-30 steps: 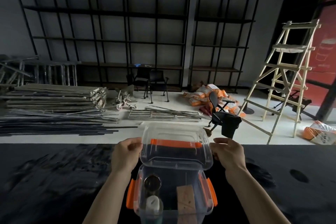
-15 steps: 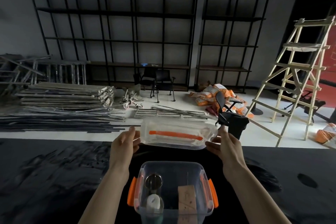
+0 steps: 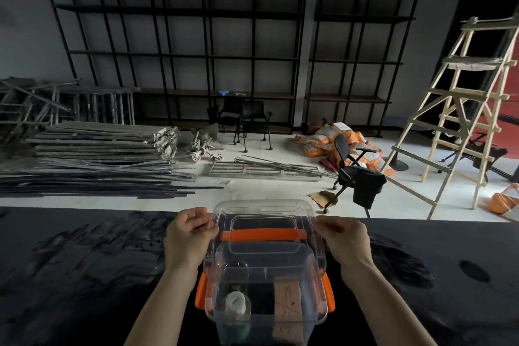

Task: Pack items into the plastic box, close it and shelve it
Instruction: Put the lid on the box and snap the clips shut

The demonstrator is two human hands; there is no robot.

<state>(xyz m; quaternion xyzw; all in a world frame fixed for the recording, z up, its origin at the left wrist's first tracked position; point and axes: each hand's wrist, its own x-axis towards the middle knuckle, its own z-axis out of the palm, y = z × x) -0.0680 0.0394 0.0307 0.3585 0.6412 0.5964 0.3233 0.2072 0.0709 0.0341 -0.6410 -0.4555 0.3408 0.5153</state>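
Observation:
A clear plastic box [image 3: 265, 326] with orange side latches [image 3: 201, 293] stands on the black table in front of me. Inside it I see a white-capped bottle [image 3: 236, 307] on the left and a tan wooden block [image 3: 287, 298] on the right. Both hands hold the clear lid [image 3: 264, 213], which has an orange handle [image 3: 262, 234]. My left hand [image 3: 188, 236] grips its left edge and my right hand [image 3: 343, 241] its right edge. The lid hangs tilted over the far half of the box, its near edge low over the opening.
The black table [image 3: 84, 275] spreads to both sides. Beyond it, tall black shelving [image 3: 179, 50] lines the far wall. On the floor are stacked metal rails [image 3: 98, 146], office chairs [image 3: 355, 177], orange sacks [image 3: 325, 137] and a wooden ladder [image 3: 460, 109] at the right.
The lid was held up beyond the box half a second ago. Now both hands have brought it back toward me and down over the box.

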